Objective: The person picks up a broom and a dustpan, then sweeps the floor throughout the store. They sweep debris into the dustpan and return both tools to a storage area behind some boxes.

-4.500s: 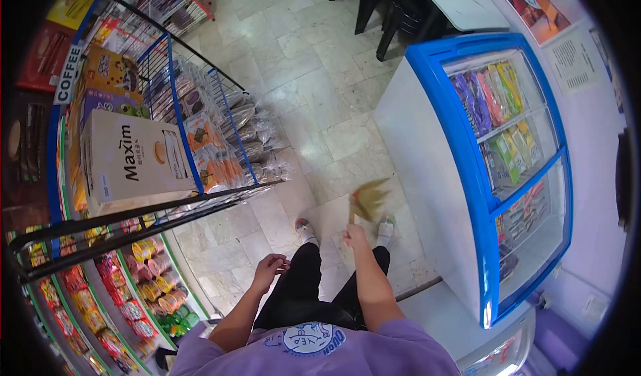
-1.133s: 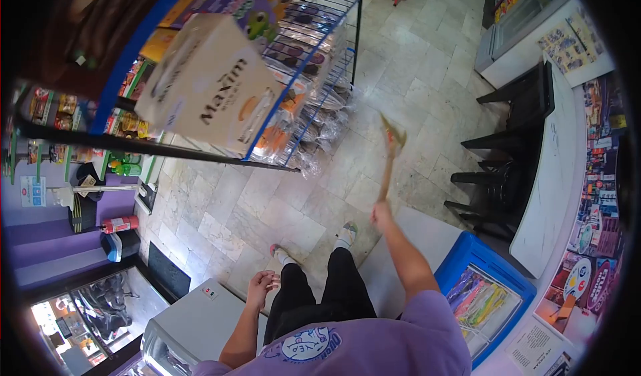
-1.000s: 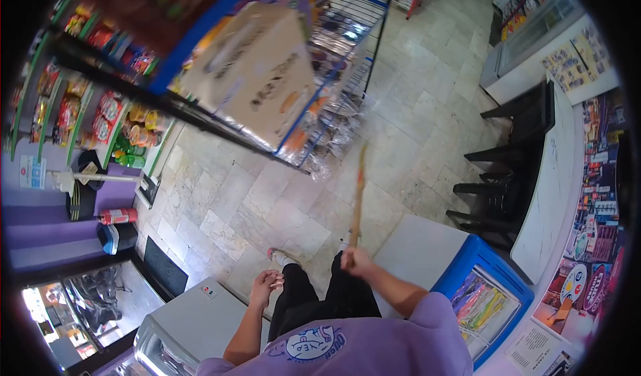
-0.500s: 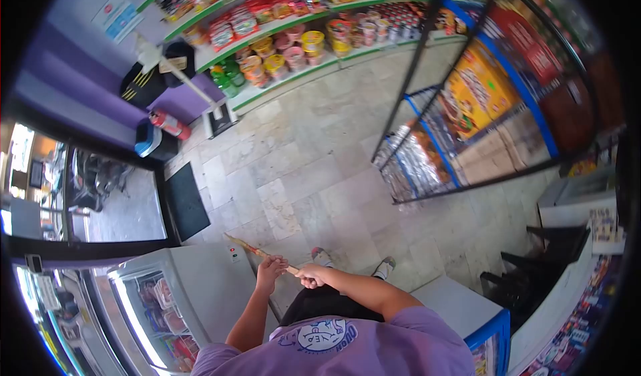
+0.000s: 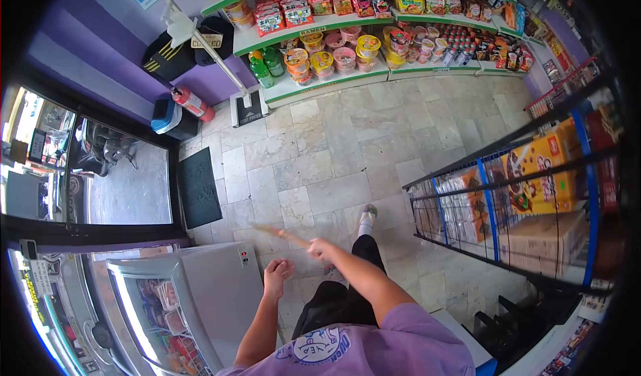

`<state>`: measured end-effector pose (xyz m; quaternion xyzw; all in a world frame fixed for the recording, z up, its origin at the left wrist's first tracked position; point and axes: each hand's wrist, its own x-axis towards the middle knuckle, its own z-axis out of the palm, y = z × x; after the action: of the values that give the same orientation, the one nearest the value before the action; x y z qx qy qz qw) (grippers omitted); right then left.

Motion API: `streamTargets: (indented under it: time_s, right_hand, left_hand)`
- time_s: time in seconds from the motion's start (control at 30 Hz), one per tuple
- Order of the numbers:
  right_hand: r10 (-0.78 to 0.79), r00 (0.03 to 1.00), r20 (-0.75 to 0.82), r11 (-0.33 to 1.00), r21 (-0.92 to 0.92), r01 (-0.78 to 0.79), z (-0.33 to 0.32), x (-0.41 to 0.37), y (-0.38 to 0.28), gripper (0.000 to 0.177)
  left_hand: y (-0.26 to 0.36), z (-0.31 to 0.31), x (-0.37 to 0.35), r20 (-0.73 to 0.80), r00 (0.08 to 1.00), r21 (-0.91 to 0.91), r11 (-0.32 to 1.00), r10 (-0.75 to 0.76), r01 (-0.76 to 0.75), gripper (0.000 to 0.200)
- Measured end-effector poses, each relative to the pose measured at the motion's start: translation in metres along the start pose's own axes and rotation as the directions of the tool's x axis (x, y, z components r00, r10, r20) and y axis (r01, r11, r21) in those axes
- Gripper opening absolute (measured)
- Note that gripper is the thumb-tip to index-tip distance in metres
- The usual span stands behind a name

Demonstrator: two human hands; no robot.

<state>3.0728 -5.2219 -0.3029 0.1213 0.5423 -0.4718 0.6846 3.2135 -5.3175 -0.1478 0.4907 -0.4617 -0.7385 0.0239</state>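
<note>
My right hand (image 5: 323,250) is closed around one end of a thin, light-brown stick-like item (image 5: 284,234), which points away to the left over the tiled floor and is blurred at its far end. Just below and to the left, my left hand (image 5: 278,273) is raised with bent fingers, apart from the item; whether anything is in it cannot be made out. One foot (image 5: 366,217) is stretched forward on the floor.
A glass-fronted freezer (image 5: 220,302) stands close on the left, with a dark mat (image 5: 199,188) by the glass door. Shelves (image 5: 320,85) of noodles line the back. A black wire rack (image 5: 494,222) with boxes stands right, near black chairs (image 5: 507,322).
My left hand has come off the stick-like item, which only my right hand now holds. One foot has stepped forward. The view has shifted, and the rack appears farther right.
</note>
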Motion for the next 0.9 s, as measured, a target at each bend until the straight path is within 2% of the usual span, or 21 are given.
streamTargets:
  time_s: [0.03, 0.1, 0.13, 0.17, 0.2, 0.23, 0.27, 0.33, 0.43, 0.47, 0.5, 0.53, 0.57, 0.6, 0.63, 0.67, 0.7, 0.73, 0.77, 0.87, 0.9]
  right_hand:
    - [-0.027, 0.995, 0.096, 0.997, -0.070, 0.034, -0.058, 0.048, 0.003, 0.026]
    - [-0.027, 0.995, -0.095, 0.990, 0.135, 0.040, -0.152, 0.032, -0.038, 0.008]
    - [-0.162, 0.960, -0.229, 0.978, 0.093, 0.187, -0.201, 0.019, -0.054, 0.012]
    - [-0.152, 0.941, -0.302, 0.912, 0.323, 0.251, -0.291, 0.074, -0.038, 0.012]
    - [-0.112, 0.927, -0.359, 0.894, 0.371, 0.252, -0.309, 0.010, -0.089, 0.014]
    - [-0.108, 0.846, -0.522, 0.902, 0.307, 0.304, -0.367, 0.011, -0.102, 0.015]
    - [-0.103, 0.794, -0.599, 0.983, 0.061, 0.174, -0.405, 0.005, -0.121, 0.004]
    - [0.120, 0.478, -0.870, 0.814, 0.362, 0.455, -0.415, -0.042, -0.191, 0.008]
    - [0.163, 0.437, -0.885, 0.584, 0.444, 0.680, -0.449, -0.017, -0.210, 0.011]
    - [-0.028, 0.430, -0.903, 0.766, 0.257, 0.589, -0.450, 0.006, -0.201, 0.010]
    - [-0.221, 0.442, -0.869, 0.873, 0.027, 0.488, -0.444, 0.023, -0.193, 0.009]
    - [-0.006, 0.586, -0.811, 0.874, 0.281, 0.397, -0.412, 0.021, -0.207, 0.011]
    - [-0.078, 0.509, -0.857, 0.814, 0.239, 0.529, -0.345, -0.019, -0.236, 0.009]
    - [-0.054, 0.686, -0.726, 0.763, 0.413, 0.497, -0.314, -0.012, -0.223, 0.009]
    - [-0.263, 0.759, -0.596, 0.817, 0.280, 0.503, -0.282, -0.022, -0.220, 0.005]
    - [-0.213, 0.887, -0.410, 0.794, 0.456, 0.401, -0.250, -0.039, -0.232, 0.013]
    - [-0.276, 0.941, -0.197, 0.748, 0.571, 0.338, -0.225, -0.074, -0.254, 0.017]
    - [-0.237, 0.971, -0.015, 0.766, 0.612, 0.196, -0.213, -0.075, -0.264, 0.026]
    - [-0.212, 0.968, 0.137, 0.802, 0.590, 0.092, -0.207, -0.063, -0.271, 0.015]
    - [-0.150, 0.935, 0.322, 0.867, 0.497, -0.031, -0.195, 0.014, -0.283, 0.010]
    - [-0.097, 0.964, 0.247, 0.917, 0.399, -0.010, -0.201, 0.027, -0.294, 0.014]
  left_hand:
    - [0.005, 0.008, 0.012, 0.001, 1.000, 0.013, 1.000, 0.000, 0.000, 0.012]
    - [0.013, 0.027, 0.033, 0.004, 1.000, 0.033, 0.999, -0.003, 0.003, 0.013]
    - [0.020, 0.043, 0.041, -0.014, 1.000, 0.041, 0.999, -0.027, 0.027, 0.013]
    - [0.030, 0.059, 0.046, -0.030, 0.998, 0.053, 0.997, -0.050, 0.051, 0.013]
    - [0.038, 0.072, 0.050, -0.047, 0.996, 0.072, 0.994, -0.078, 0.081, 0.014]
    - [0.043, 0.087, 0.056, -0.031, 0.994, 0.063, 0.992, -0.106, 0.108, 0.014]
    - [0.049, 0.102, 0.062, -0.016, 0.989, 0.085, 0.985, -0.148, 0.149, 0.014]
    - [0.061, 0.136, 0.074, 0.008, 0.974, 0.113, 0.968, -0.228, 0.226, 0.014]
    - [0.085, 0.182, 0.096, 0.020, 0.975, 0.128, 0.967, -0.223, 0.219, 0.014]
    - [0.092, 0.191, 0.098, 0.022, 0.977, 0.133, 0.969, -0.214, 0.209, 0.014]
    - [0.097, 0.198, 0.102, 0.023, 0.977, 0.134, 0.969, -0.213, 0.208, 0.015]
    - [0.102, 0.206, 0.111, 0.034, 0.978, 0.133, 0.971, -0.204, 0.198, 0.015]
    - [0.108, 0.214, 0.119, 0.047, 0.979, 0.134, 0.973, -0.198, 0.190, 0.015]
    - [0.115, 0.222, 0.126, 0.050, 0.980, 0.133, 0.974, -0.191, 0.183, 0.015]
    - [0.122, 0.229, 0.132, 0.051, 0.982, 0.132, 0.976, -0.183, 0.175, 0.015]
    - [0.128, 0.235, 0.137, 0.051, 0.983, 0.132, 0.977, -0.176, 0.168, 0.015]
    - [0.136, 0.242, 0.142, 0.057, 0.985, 0.140, 0.978, -0.165, 0.156, 0.015]
    - [0.145, 0.250, 0.148, 0.063, 0.986, 0.147, 0.979, -0.153, 0.143, 0.015]
    - [0.152, 0.257, 0.154, 0.070, 0.987, 0.156, 0.979, -0.142, 0.129, 0.016]
    - [0.170, 0.270, 0.176, 0.095, 0.988, 0.193, 0.976, -0.125, 0.105, 0.016]
    - [0.175, 0.271, 0.184, 0.097, 0.988, 0.206, 0.973, -0.124, 0.102, 0.016]
